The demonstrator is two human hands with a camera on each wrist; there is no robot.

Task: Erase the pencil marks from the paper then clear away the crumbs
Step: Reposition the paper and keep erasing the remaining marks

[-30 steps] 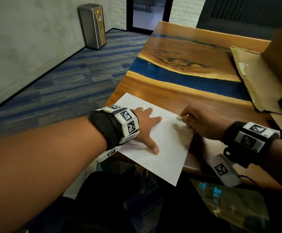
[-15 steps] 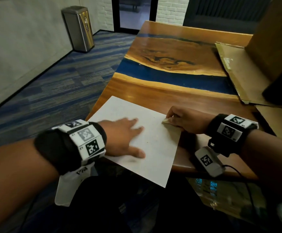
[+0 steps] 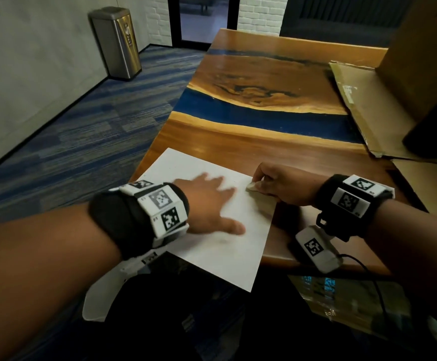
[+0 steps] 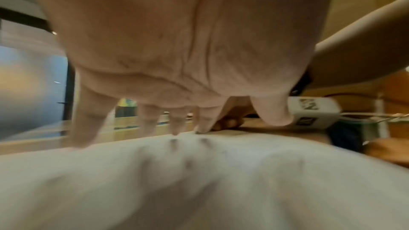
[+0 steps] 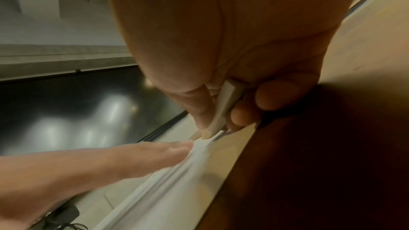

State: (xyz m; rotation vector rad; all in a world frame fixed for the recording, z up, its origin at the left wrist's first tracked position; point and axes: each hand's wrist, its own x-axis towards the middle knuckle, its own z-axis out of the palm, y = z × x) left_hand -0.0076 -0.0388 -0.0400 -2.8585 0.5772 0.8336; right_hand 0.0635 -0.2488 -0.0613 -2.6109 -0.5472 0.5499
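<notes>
A white sheet of paper (image 3: 212,246) lies at the near left corner of the wooden table (image 3: 277,152), its near corner hanging over the edge. My left hand (image 3: 209,204) lies on the sheet with straight, spread fingers; it is blurred. In the left wrist view the fingertips (image 4: 177,128) touch the paper (image 4: 199,181). My right hand (image 3: 277,183) rests at the sheet's right edge and pinches a small white eraser (image 3: 251,187). The right wrist view shows the eraser (image 5: 223,107) between thumb and fingers, its tip on the paper (image 5: 188,172). A faint grey smudge (image 3: 222,241) marks the sheet.
Flattened cardboard (image 3: 363,105) and a cardboard box (image 3: 420,61) lie on the table's right side. A steel bin (image 3: 117,40) stands by the wall on the blue carpet (image 3: 82,142). A plastic-wrapped item (image 3: 342,300) sits below the table's near edge.
My left hand has slid across the paper and is blurred now. My right hand with the eraser stays at the sheet's right edge. The head view has shifted.
</notes>
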